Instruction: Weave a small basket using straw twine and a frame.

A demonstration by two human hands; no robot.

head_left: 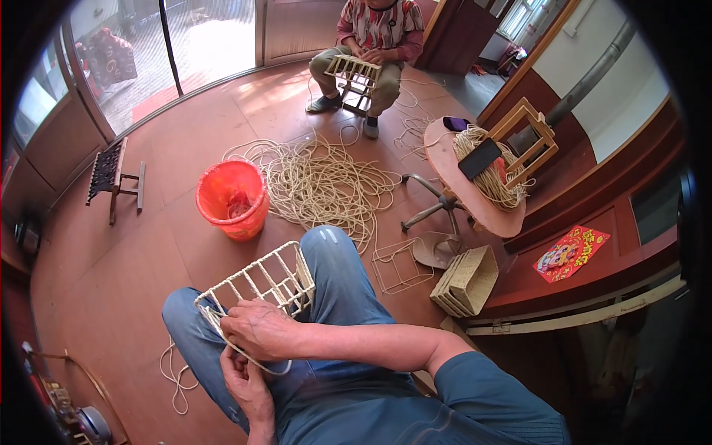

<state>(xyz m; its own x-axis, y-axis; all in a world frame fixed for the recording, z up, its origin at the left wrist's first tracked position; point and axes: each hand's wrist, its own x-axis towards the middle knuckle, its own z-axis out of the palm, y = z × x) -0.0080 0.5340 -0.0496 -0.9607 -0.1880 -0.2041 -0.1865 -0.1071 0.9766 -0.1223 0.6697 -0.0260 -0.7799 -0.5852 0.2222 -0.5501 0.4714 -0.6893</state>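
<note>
An open rectangular basket frame (278, 268), its bars wrapped in pale cord, rests across my thighs. My right hand (259, 328) is closed over the frame's near left edge, its fingertips partly hidden behind the bars. Just below, my left hand (250, 387) has its fingers bent together at the same corner, against a strand of cord. That cord (268, 369) loops out beneath my right wrist. What exactly the left fingertips pinch is mostly covered, but cord runs into them.
A big tangle of cord (319, 178) lies beyond my knees, beside a red bucket (231, 200). Nested woven baskets (466, 282) stand at the right. A round table (445, 159) holds coiled cord and a phone (480, 159). A seated co-worker (374, 44) handles another frame.
</note>
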